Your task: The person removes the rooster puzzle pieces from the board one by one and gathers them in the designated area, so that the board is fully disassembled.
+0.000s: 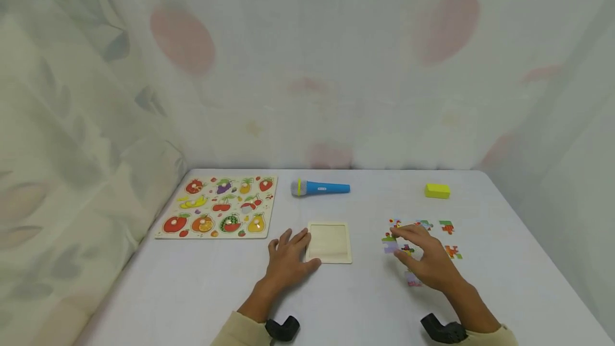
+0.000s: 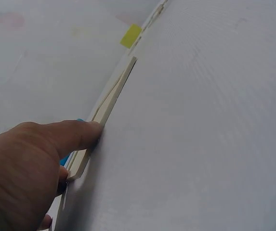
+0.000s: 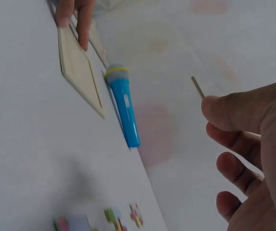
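My left hand [image 1: 289, 260] rests at the left side of a square pale wooden puzzle tray [image 1: 329, 243], thumb by its lower edge and the other fingers spread along the left edge. The tray lies flat with a bare recess. My right hand [image 1: 429, 258] is raised over the table and pinches a jigsaw piece [image 3: 198, 86] between thumb and index finger. The right wrist view shows that piece edge-on, thin as a line. Below and around this hand lie several loose jigsaw pieces [image 1: 447, 227] with coloured pictures, some partly hidden by the hand.
A fruit peg puzzle board [image 1: 216, 208] lies at the back left. Behind the tray is a blue toy microphone [image 1: 328, 188] with a grey head. At the back right sits a yellow block [image 1: 437, 191]. Patterned curtain [image 1: 307, 68] hangs behind the white table [image 1: 192, 287].
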Demonstrator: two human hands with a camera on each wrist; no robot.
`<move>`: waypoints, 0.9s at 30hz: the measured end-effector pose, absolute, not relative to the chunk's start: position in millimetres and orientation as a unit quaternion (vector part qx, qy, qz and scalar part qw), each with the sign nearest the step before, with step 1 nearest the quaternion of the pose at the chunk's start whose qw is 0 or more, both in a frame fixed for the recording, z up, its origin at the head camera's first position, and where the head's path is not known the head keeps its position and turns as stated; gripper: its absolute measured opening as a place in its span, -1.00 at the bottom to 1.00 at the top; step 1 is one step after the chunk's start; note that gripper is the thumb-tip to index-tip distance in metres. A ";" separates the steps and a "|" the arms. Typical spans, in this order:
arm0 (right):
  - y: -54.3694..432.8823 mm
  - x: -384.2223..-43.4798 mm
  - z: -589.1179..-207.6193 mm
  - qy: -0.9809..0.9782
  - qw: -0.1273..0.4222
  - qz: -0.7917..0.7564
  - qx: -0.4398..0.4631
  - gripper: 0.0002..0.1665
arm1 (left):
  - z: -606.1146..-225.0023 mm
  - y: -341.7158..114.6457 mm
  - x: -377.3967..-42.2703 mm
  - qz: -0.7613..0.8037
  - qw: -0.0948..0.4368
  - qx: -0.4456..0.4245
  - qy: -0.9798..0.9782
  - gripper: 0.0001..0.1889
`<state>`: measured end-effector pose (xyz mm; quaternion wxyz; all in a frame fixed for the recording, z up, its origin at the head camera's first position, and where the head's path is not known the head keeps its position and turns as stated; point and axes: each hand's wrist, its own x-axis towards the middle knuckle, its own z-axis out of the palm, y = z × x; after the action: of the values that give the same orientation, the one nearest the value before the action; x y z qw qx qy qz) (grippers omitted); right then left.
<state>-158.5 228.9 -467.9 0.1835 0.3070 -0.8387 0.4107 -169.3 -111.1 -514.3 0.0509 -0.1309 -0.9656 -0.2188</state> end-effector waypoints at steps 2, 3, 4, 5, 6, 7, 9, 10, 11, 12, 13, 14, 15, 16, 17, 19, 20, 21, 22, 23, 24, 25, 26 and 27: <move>237.6 -157.2 -467.5 -0.844 0.188 0.400 0.304 -0.33 | -514.9 -111.3 -169.5 -0.218 0.053 -0.130 -0.966 -0.26; 242.4 -156.8 -467.3 -0.845 0.189 0.398 0.304 -0.33 | -515.3 -111.5 -169.3 -0.217 0.055 -0.130 -0.966 -0.26; 247.5 -156.2 -467.5 -0.848 0.187 0.394 0.301 -0.33 | -515.6 -111.6 -169.4 -0.215 0.056 -0.129 -0.966 -0.26; 252.6 -155.7 -468.0 -0.851 0.186 0.392 0.296 -0.33 | -515.7 -111.7 -169.4 -0.214 0.058 -0.129 -0.966 -0.26; 257.7 -154.9 -468.5 -0.855 0.186 0.387 0.290 -0.33 | -515.8 -111.7 -169.3 -0.213 0.059 -0.128 -0.967 -0.26; 262.7 -154.2 -469.0 -0.858 0.188 0.384 0.286 -0.31 | -515.6 -111.8 -169.3 -0.213 0.060 -0.128 -0.967 -0.25; 272.4 -152.3 -470.4 -0.861 0.190 0.383 0.276 -0.29 | -515.2 -111.8 -169.1 -0.213 0.058 -0.128 -0.967 -0.25; 277.0 -151.2 -471.1 -0.864 0.191 0.381 0.269 -0.28 | -515.1 -111.8 -169.2 -0.212 0.058 -0.128 -0.967 -0.25; 281.4 -150.0 -471.8 -0.867 0.193 0.378 0.263 -0.27 | -514.8 -111.7 -169.1 -0.211 0.056 -0.128 -0.967 -0.25; 285.6 -148.8 -472.4 -0.870 0.195 0.373 0.256 -0.27 | -514.6 -111.6 -169.3 -0.211 0.056 -0.128 -0.967 -0.25; 289.9 -147.3 -473.1 -0.874 0.195 0.370 0.248 -0.27 | -514.5 -111.4 -169.3 -0.211 0.054 -0.128 -0.968 -0.25; 294.1 -146.0 -473.8 -0.876 0.195 0.368 0.241 -0.27 | -514.4 -111.2 -169.3 -0.211 0.053 -0.127 -0.968 -0.25; 298.4 -144.7 -474.8 -0.879 0.196 0.365 0.235 -0.28 | -514.6 -111.0 -169.6 -0.210 0.052 -0.127 -0.968 -0.25; 302.7 -143.3 -475.9 -0.884 0.196 0.359 0.227 -0.29 | -514.4 -110.7 -169.6 -0.209 0.050 -0.126 -0.968 -0.25; 307.2 -142.0 -477.1 -0.886 0.196 0.358 0.221 -0.30 | -514.1 -110.5 -169.7 -0.209 0.049 -0.126 -0.969 -0.25; 316.5 -139.3 -479.8 -0.891 0.194 0.354 0.207 -0.32 | -514.5 -110.2 -170.0 -0.206 0.047 -0.126 -0.969 -0.25; 321.2 -138.0 -481.4 -0.894 0.191 0.353 0.201 -0.33 | -514.5 -110.1 -170.2 -0.205 0.046 -0.126 -0.970 -0.24; 325.9 -136.8 -483.0 -0.897 0.187 0.350 0.194 -0.34 | -514.5 -110.0 -170.3 -0.204 0.046 -0.126 -0.970 -0.24; 330.5 -135.6 -484.5 -0.901 0.182 0.346 0.186 -0.36 | -514.5 -109.9 -170.4 -0.203 0.046 -0.126 -0.970 -0.24; 335.1 -134.5 -485.9 -0.905 0.176 0.344 0.177 -0.38 | -514.7 -110.1 -170.4 -0.203 0.047 -0.126 -0.970 -0.24; 339.8 -133.6 -487.3 -0.910 0.170 0.338 0.169 -0.39 | -514.9 -110.2 -170.3 -0.204 0.048 -0.126 -0.970 -0.24; 344.1 -132.9 -489.0 -0.914 0.163 0.334 0.161 -0.40 | -514.7 -110.4 -170.2 -0.204 0.049 -0.127 -0.970 -0.24; 348.2 -132.2 -490.7 -0.919 0.157 0.328 0.155 -0.40 | -514.6 -110.5 -170.1 -0.205 0.049 -0.125 -0.970 -0.24; 352.0 -131.7 -492.5 -0.922 0.152 0.323 0.149 -0.40 | -514.4 -110.8 -169.9 -0.206 0.049 -0.125 -0.969 -0.25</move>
<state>-131.7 352.0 -492.5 0.1520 0.1485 -0.9223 0.3230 -169.9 -110.8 -514.4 0.0492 -0.1251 -0.9694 -0.2056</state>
